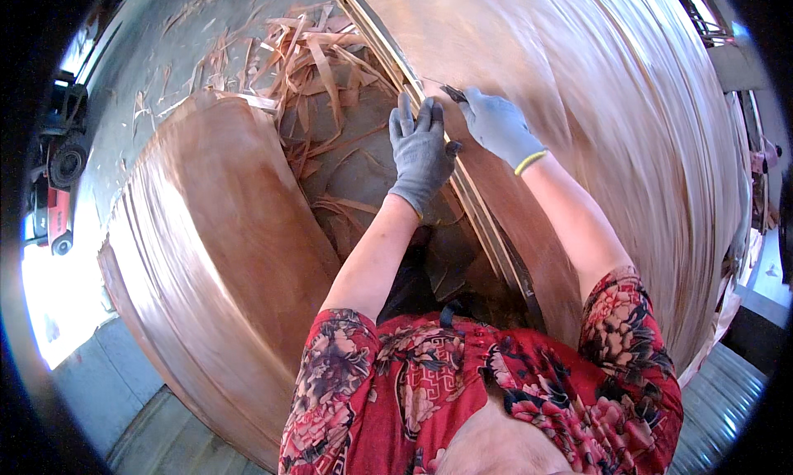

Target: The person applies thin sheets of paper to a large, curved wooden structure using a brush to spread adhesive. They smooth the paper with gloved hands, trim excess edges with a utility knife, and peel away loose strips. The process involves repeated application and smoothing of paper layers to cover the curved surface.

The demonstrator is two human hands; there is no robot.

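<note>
veneer stack (628,103) fills the upper right of the frame, big pile of thin reddish-brown wood sheets, its layered edge running diagonally from top centre down to lower centre. left hand (421,153), grey glove, lies flat on that edge at centre frame, fingers (405,111) stretched out straight and close together, gripping nothing. right hand (498,128), grey glove with yellow cuff, rests on top of the stack just right of the left hand, fingers curled narrow round a small dark tool (453,92) whose tip touches the top sheet; what kind of tool, cannot tell. second veneer stack (215,252) sits left of centre. between the two stacks, loose veneer strips (310,54) litter the floor (165,37) in the upper left. red vehicle (51,202) at far left edge. red floral sleeves in the lower frame.
</note>
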